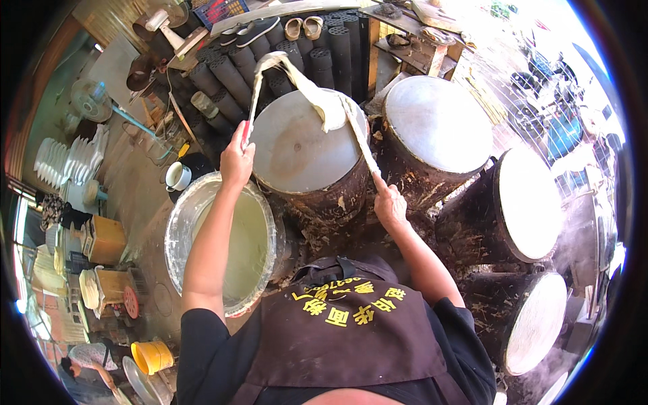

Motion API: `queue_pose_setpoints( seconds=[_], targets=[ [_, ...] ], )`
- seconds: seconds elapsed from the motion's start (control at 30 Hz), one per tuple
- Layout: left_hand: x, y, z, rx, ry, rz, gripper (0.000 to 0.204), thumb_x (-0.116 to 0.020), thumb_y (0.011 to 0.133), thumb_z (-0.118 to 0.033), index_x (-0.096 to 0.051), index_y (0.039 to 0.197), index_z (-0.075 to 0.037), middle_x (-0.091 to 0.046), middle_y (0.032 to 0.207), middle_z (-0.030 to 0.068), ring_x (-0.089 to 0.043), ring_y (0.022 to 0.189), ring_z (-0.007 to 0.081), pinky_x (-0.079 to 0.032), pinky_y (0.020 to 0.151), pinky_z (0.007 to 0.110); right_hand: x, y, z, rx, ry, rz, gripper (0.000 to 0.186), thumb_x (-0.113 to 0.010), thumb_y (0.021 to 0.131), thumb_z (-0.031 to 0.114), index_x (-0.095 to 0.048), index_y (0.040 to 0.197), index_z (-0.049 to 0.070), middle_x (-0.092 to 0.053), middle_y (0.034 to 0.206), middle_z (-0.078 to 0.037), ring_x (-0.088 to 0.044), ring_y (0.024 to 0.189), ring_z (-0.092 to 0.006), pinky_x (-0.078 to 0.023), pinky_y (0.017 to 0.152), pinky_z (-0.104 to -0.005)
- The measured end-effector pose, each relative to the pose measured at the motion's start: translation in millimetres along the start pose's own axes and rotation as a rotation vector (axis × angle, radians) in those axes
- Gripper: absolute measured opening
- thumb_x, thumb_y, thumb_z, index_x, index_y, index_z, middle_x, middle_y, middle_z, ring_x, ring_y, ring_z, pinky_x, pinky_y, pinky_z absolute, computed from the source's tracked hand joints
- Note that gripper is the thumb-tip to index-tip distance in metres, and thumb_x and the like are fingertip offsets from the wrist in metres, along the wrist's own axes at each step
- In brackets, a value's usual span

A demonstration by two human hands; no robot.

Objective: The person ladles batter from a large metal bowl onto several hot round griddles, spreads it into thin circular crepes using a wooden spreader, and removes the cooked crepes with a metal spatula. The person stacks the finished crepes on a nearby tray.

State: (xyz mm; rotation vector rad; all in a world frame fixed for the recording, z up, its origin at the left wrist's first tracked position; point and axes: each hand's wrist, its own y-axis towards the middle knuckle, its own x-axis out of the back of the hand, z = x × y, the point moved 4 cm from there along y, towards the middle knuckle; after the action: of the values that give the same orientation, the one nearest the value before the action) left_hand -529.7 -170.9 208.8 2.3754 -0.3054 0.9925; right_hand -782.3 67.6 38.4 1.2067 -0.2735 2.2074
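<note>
Brown apron (337,358) nearest, left hand (237,164) and right hand (390,206) clench sticks (254,98), seemingly supporting a limp pale strip (329,110) over the drum's (293,162) far edge.

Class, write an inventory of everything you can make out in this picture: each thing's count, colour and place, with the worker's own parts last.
Coated sticks: 2, whitish, one per hand
Limp strip: 1, cream, between the sticks
Drums: 4 plainly visible, dark with pale tops, centre to right
Basin: 1, whitish, left of centre
Liquid: 1 batch, pale green, in the basin
Perforated cylinders: many, black, top centre
Shoes: 2 pairs, dark and beige, top
Mug: 1, white, beside the basin
Fan: 1, bluish, upper left
Bucket: 1, yellow, lower left
Another person: 1, pale top, lower left
Other clutter: uncountable, mixed, edges
Apron: 1, brown, lower centre
Left hand: 1, bare, above the basin
Right hand: 1, bare, right of centre
</note>
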Motion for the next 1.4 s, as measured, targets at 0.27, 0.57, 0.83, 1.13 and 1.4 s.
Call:
queue_pose_setpoints(
  seconds=[0.27, 0.57, 0.83, 1.13, 1.4],
  targets=[
    [45, -34, -30, 0.296, -0.716, 0.215, 0.054, -0.051, 0.093, -0.007, -0.035, 0.144, -0.011, -0.043, 0.065, -0.0046, -0.035, 0.04, 0.0011, -0.03, 0.034, 0.018, -2, -13, 34, -0.135, 0.471, -0.064, 0.058, -0.057, 0.079, 0.006, -0.048, 0.135, 0.017, -0.063, 0.101, -0.028, -0.062, 0.096, -0.0398, -0.049, 0.084, -0.0436],
    [78, -134, 32, 0.629, -1.193, 0.322, 0.057, -0.049, 0.096, -0.012, -0.025, 0.147, -0.015, -0.04, 0.061, -0.0027, -0.036, 0.039, 0.0034, -0.029, 0.033, 0.018, -35, 73, 86, -0.143, 0.436, 0.057, 0.055, -0.055, 0.078, 0.005, -0.051, 0.132, 0.015, -0.063, 0.103, -0.027, -0.063, 0.095, -0.038, -0.05, 0.085, -0.0422],
    [147, -195, 81, 0.74, -1.364, 0.141, 0.044, -0.042, 0.1, -0.013, -0.034, 0.143, -0.018, -0.037, 0.061, -0.0022, -0.035, 0.037, 0.0043, -0.031, 0.031, 0.019, -69, 96, 109, -0.133, 0.295, 0.062, 0.055, -0.053, 0.081, 0.004, -0.051, 0.132, 0.023, -0.064, 0.107, -0.021, -0.063, 0.098, -0.0367, -0.05, 0.088, -0.0449],
    [176, -223, 87, 0.69, -1.47, 0.082, 0.046, -0.041, 0.101, -0.021, -0.03, 0.145, -0.015, -0.035, 0.061, -0.0028, -0.031, 0.037, 0.0037, -0.031, 0.031, 0.019, -67, 119, 85, -0.131, 0.28, 0.05, 0.05, -0.054, 0.081, 0.007, -0.055, 0.128, 0.02, -0.066, 0.103, -0.019, -0.064, 0.096, -0.0366, -0.05, 0.085, -0.0453],
    [168, -242, 59, 0.674, -1.583, -0.073, 0.045, -0.038, 0.103, -0.025, -0.027, 0.145, -0.012, -0.035, 0.062, -0.0023, -0.033, 0.04, 0.0037, -0.032, 0.032, 0.02, -58, 106, 120, 0.101, 0.259, 0.304, 0.057, -0.051, 0.08, 0.002, -0.053, 0.132, 0.026, -0.067, 0.102, -0.019, -0.066, 0.092, -0.0328, -0.052, 0.084, -0.0426]
  ],
)
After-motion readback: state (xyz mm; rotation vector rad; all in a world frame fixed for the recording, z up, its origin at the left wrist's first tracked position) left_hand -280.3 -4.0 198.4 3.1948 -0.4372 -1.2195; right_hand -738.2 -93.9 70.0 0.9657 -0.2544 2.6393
